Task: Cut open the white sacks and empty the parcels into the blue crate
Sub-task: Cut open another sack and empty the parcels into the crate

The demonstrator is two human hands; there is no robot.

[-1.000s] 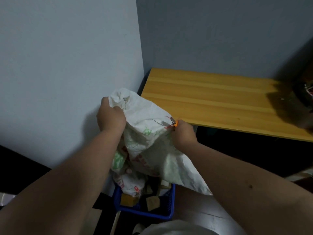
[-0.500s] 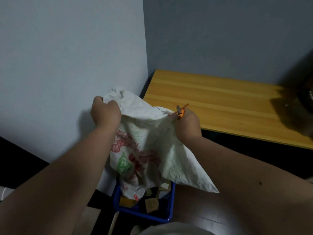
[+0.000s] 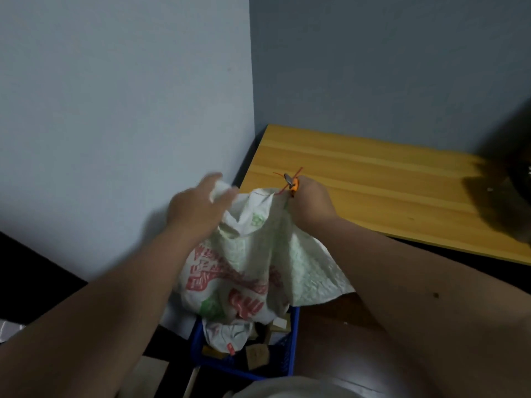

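Note:
A white sack with red and green print hangs upside down over the blue crate, its open end drooping into the crate. My left hand grips the sack's upper left corner. My right hand grips the upper right corner together with a small orange-handled cutter, with red string at its tip. Brown cardboard parcels lie inside the crate under the sack.
A wooden tabletop runs to the right behind my hands, with a dark object on its right end. A pale wall stands close on the left. A white rounded shape shows at the bottom edge.
Both hands have lifted the sack higher and further back. The sack now hangs longer, with more of its red print showing and its lower end in the crate.

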